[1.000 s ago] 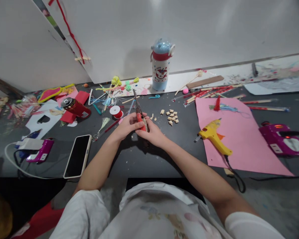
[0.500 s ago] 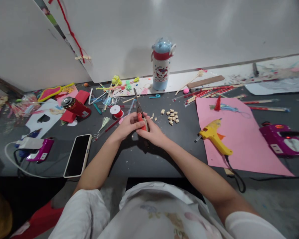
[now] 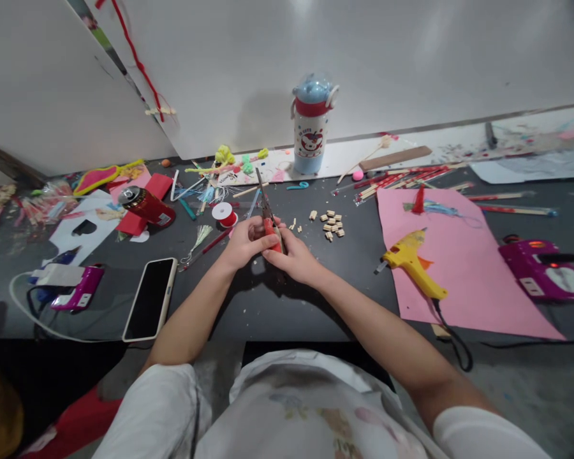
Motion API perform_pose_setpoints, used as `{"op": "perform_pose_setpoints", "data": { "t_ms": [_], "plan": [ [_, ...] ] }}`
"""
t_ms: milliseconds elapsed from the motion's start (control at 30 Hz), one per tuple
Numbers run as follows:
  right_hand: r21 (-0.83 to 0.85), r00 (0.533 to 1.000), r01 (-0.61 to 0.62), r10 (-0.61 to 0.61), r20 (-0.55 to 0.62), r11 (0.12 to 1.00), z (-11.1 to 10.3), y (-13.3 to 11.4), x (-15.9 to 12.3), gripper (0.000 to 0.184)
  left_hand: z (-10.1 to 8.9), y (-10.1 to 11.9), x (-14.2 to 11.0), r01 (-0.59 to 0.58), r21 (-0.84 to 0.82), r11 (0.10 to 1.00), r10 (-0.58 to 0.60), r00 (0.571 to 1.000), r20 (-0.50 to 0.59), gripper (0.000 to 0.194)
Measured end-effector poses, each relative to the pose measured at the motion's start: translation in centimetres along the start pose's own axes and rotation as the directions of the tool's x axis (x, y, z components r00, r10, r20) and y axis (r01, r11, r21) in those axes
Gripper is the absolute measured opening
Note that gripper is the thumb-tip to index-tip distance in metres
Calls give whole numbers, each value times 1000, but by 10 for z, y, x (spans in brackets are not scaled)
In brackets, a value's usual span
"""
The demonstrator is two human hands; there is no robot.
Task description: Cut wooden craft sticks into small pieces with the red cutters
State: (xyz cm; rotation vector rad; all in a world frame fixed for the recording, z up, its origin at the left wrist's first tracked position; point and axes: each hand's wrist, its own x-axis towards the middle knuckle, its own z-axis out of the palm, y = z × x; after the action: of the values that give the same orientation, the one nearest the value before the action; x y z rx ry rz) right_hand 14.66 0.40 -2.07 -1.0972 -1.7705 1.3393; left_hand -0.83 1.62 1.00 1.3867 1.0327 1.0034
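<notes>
Both of my hands meet over the middle of the dark table, wrapped around a red-handled tool [image 3: 272, 231]. Its long, dark metal end narrows to a point and faces away from me; whether it is pliers or scissors I cannot make out. My left hand [image 3: 246, 243] closes on the handle from the left. From the right, my right hand [image 3: 294, 255] grips the same tool, its thumb near the left one. Anything small between the fingers is hidden. Short cut pieces of wooden stick [image 3: 332, 223] lie just beyond my right hand. A red ribbon spool [image 3: 225, 215] stands beyond my left hand.
A bottle [image 3: 310, 131] stands at the back. To the right, a yellow glue gun [image 3: 414, 261] rests on pink paper [image 3: 463, 280] beside a purple power strip [image 3: 543, 271]. At left are a phone [image 3: 149, 299], a tilted red can [image 3: 148, 207] and another purple power strip [image 3: 83, 290].
Almost nothing differs. Both hands keep their hold on the red-handled tool, and the whole view has shifted very slightly.
</notes>
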Motion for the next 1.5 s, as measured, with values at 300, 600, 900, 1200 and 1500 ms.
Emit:
{"op": "perform_pose_setpoints", "data": {
  "t_ms": [300, 600, 900, 1200, 1500],
  "plan": [
    [-22, 1000, 29, -29, 10, 999, -2, -2, -2, 59, 1, 1, -2, -33, 8, 999, 34, 999, -20, 50],
    [80, 999, -16, 19, -28, 997, -1, -1, 2, 51, -2, -2, 3, 37, -15, 999, -36, 999, 35, 63],
    [41, 997, -79, 78, 20, 996, -4, -5, 0, 49, -27, 2, 9, -177, 408, 896, 360, 827, -431, 58],
    [-66, 989, -84, 91, 113, 994, -3, -11, -4, 50, -49, -1, 3, -100, 896, 433, 617, 757, -214, 24],
    [-86, 983, -56, 70, 171, 995, -7, -13, -6, 55, -53, 11, 1, -188, 849, 493, 564, 813, -147, 25]
  ]
}}
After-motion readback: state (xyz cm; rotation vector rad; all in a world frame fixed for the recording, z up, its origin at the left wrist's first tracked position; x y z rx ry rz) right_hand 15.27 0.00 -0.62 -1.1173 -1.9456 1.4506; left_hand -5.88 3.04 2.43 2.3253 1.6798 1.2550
